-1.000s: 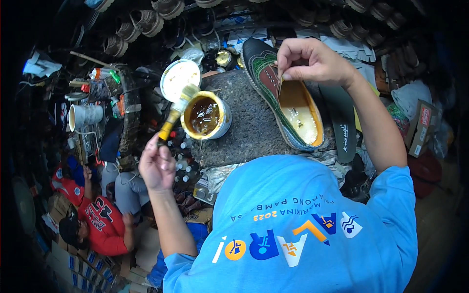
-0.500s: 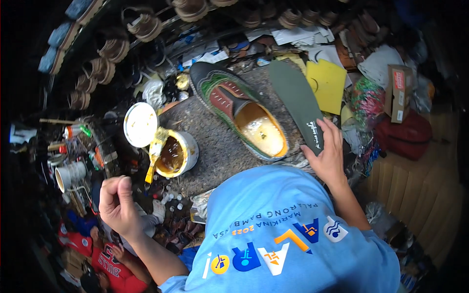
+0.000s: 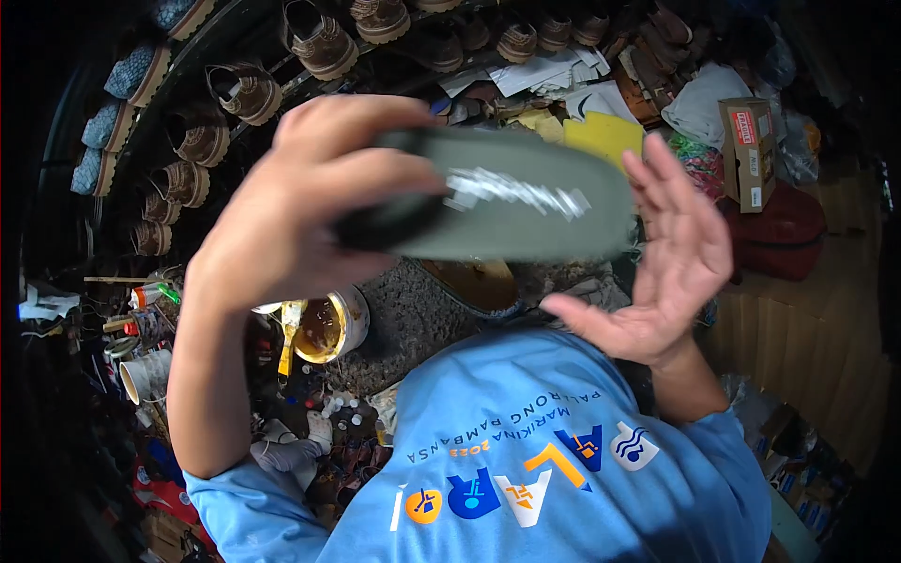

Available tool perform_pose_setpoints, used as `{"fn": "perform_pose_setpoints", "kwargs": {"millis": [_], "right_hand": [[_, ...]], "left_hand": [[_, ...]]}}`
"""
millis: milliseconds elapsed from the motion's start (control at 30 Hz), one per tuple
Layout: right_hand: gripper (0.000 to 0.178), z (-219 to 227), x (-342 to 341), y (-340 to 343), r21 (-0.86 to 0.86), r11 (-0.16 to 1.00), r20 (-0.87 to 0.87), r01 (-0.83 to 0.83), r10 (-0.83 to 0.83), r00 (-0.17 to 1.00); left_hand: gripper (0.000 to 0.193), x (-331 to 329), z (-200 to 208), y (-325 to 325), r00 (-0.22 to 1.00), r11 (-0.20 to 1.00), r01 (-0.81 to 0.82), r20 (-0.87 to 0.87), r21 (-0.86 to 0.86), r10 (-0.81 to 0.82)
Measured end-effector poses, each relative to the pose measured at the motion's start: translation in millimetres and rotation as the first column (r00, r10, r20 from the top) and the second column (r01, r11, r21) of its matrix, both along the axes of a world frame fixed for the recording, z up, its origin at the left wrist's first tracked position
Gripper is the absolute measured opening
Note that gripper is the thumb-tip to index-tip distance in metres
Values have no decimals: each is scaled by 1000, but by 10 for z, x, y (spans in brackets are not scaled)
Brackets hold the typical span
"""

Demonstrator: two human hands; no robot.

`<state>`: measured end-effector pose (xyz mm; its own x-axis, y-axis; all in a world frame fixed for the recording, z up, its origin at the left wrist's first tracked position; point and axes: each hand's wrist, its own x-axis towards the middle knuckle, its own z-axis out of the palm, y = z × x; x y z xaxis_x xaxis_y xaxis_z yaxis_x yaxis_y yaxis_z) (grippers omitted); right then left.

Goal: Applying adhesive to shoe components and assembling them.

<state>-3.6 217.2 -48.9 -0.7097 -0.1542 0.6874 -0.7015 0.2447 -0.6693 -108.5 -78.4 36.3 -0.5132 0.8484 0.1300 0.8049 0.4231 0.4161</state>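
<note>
A dark green insole is held up close in front of me, blurred by motion, with white lettering on its face. My left hand grips its left end, thumb and fingers around it. My right hand is spread at the insole's right end; whether the fingertips touch it I cannot tell. Below, the heel opening of a shoe shows on a rough stone block; the insole and my left hand hide the rest. Left of the shoe stands a tub of brown glue, a yellow-handled brush at its rim.
Several brown shoes line racks at the far left. A yellow sheet and white papers lie at the back. To the right are a cardboard box and a red bag. A white cup lies among clutter at left.
The insole has been lifted from the block beside the shoe and turned sideways. My left hand has come up and taken hold of it; my right hand has risen and opened.
</note>
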Motion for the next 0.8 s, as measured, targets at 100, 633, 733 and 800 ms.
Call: {"fn": "perform_pose_setpoints", "kwargs": {"millis": [100, 633, 733, 800], "right_hand": [[83, -303, 150, -137, 47, 995, 366, -89, 65, 928], [56, -774, 159, -312, 14, 984, 652, -178, 126, 748], [57, -787, 184, -302, 12, 986, 678, -165, 113, 726], [57, -794, 186, -305, -12, 989, 662, -148, 119, 740]], "left_hand": [[65, -151, -218, -617, 950, 971, -151, 298, 183, 92], [14, 37, -301, 147, 989, 970, 148, 23, -190, -147], [15, -42, -442, 165, 968, 963, 232, 130, -140, -214], [16, -46, -588, 187, 962, 974, 228, 154, -6, -225]]}}
